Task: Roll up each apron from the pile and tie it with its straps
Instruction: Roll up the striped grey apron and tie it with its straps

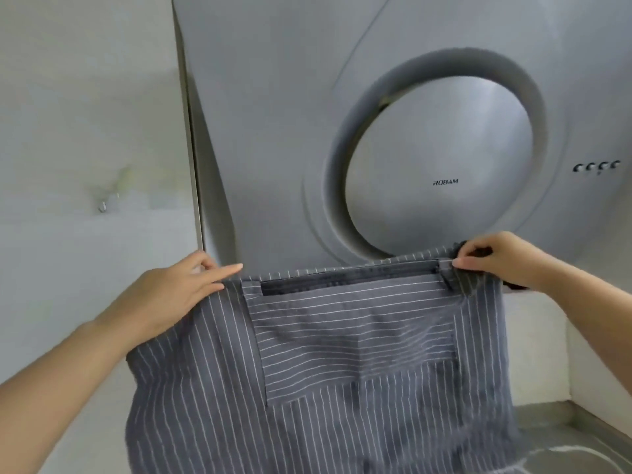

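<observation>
From the head camera I see the striped grey apron (212, 405) held up and spread wide between my 2 hands, its top edge stretched level and the rest hanging down toward the steel desk (564, 429). My left hand (178, 295) grips the upper left corner, fingers lying along the edge. My right hand (492, 265) pinches the upper right corner. The apron's pocket (355, 336) faces me. Behind it stands a grey range hood (273, 131).
</observation>
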